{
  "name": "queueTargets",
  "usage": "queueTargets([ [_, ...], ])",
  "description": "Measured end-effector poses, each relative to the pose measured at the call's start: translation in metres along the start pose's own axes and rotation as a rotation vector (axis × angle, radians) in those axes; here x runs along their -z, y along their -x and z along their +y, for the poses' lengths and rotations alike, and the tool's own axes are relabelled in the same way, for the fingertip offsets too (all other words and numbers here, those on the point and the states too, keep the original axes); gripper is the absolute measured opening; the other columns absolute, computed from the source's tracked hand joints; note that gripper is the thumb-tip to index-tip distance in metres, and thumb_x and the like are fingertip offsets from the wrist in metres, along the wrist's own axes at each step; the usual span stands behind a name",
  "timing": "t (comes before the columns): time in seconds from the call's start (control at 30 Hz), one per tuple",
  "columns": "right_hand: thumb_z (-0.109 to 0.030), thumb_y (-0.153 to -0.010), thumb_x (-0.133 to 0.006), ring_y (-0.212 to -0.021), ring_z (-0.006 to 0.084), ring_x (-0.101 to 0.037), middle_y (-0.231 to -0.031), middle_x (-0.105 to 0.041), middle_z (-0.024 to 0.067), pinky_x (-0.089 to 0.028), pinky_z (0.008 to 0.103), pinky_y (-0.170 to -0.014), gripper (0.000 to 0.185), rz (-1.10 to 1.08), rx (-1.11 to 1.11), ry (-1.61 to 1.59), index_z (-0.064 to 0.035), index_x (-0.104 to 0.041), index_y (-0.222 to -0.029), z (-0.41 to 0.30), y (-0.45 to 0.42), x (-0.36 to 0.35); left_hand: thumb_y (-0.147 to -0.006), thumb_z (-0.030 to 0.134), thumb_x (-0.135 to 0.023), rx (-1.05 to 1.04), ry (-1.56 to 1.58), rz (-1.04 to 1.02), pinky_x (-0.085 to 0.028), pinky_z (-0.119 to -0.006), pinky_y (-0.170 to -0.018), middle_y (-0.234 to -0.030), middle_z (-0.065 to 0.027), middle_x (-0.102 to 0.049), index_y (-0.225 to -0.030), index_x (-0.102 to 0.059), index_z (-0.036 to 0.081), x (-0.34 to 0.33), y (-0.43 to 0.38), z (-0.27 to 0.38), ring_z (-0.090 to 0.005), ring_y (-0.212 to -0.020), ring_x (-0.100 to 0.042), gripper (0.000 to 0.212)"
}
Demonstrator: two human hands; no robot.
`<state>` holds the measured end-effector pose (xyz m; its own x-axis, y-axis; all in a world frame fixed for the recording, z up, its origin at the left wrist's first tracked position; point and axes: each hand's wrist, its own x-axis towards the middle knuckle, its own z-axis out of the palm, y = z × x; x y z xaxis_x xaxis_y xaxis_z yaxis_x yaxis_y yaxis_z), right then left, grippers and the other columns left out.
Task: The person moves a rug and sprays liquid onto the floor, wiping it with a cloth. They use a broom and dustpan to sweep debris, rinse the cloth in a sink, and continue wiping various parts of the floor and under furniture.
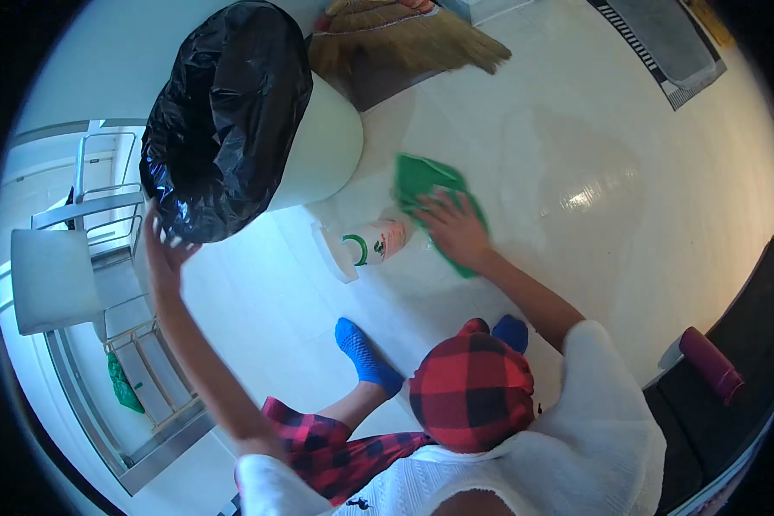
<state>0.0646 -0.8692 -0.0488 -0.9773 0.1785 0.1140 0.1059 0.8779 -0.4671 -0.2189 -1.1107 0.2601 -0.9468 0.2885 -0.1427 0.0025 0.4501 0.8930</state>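
My right hand (455,229) is spread flat over a green cloth (429,171) on the floor, pressing it down. Just left of the cloth stands a white spray bottle (377,243) with a green and pink label. My left hand (166,255) is at the lower rim of a white trash bin (329,145). Its fingers curl at the edge of the black plastic bag (258,109) that lines the bin. The inside of the bag is dark, and its contents are hidden.
A straw broom (413,39) rests behind the bin. A wet, shiny patch (584,193) lies on the pale floor (671,258). A grey mat (664,45) is at upper right, a maroon cylinder (713,364) on dark seating (735,413) at right. Metal-framed furniture (113,213) stands left.
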Motion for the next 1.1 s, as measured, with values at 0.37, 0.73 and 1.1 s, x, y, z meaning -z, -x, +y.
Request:
queueTargets([
  [0.37,-0.020,-0.063,-0.076,-0.132,0.0364,-0.024,-0.143,-0.024,0.0206,-0.019,0.0505,-0.107,0.093,0.340,-0.040,-0.412,-0.0050,-0.025,-0.139,0.000,0.032,0.071,-0.079,0.027,-0.066,0.167,-0.222,0.133,-0.040,-0.020,-0.042,-0.075,0.0000,-0.057,-0.103,-0.054,0.005,0.139,-0.046,-0.087,-0.0050,-0.055,-0.052,0.035],
  [0.73,-0.018,-0.066,-0.079,-0.119,0.0276,-0.044,-0.138,-0.036,0.0124,-0.040,0.0368,-0.096,0.091,0.085,0.206,-0.683,-0.0044,-0.027,-0.138,-0.121,-0.087,0.040,-0.089,0.029,-0.052,0.052,-0.135,0.568,-0.043,-0.032,-0.089,-0.116,-0.0105,-0.056,-0.126,-0.046,0.000,0.388,0.046,-0.226,-0.0192,-0.103,-0.053,0.047],
  [1.1,-0.040,-0.062,-0.080,-0.131,0.0370,-0.023,-0.145,-0.015,0.0213,-0.024,0.0469,-0.106,0.115,-0.097,0.118,-0.307,-0.0067,-0.006,-0.143,-0.090,-0.040,0.074,-0.060,0.025,-0.082,-0.161,-0.012,-0.254,-0.029,-0.041,-0.104,-0.137,-0.0141,-0.036,-0.133,-0.031,0.002,-0.040,0.127,-0.261,-0.0294,-0.127,-0.034,0.092],
])
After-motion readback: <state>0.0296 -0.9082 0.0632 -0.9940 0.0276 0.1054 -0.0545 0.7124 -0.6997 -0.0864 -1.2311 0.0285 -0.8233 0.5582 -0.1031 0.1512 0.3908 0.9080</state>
